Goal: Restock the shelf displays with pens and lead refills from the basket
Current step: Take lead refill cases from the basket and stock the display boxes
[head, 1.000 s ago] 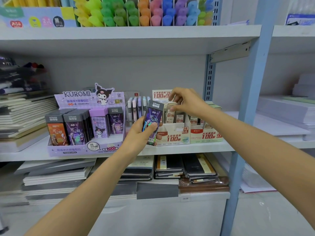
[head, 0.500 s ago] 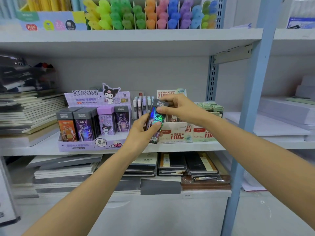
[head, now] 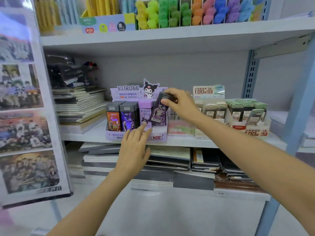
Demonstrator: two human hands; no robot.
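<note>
The right hand (head: 180, 103) pinches the top of a dark lead refill case (head: 159, 110), tilted over the right end of the purple Kuromi display box (head: 136, 135) on the middle shelf (head: 184, 142). The left hand (head: 134, 149) holds nothing, fingers straight, fingertips at the box's near wall.

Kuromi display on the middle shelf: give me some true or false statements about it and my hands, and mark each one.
1. The right hand pinches a dark refill case by its top end. True.
2. That case stands upright inside the Kuromi display. False: it is tilted, held at the display's right end.
3. The left hand grips a second case. False: its fingers are straight and hold nothing, reaching toward the display's front.
4. Highlighters in many colours stand on the shelf above. True.
</note>
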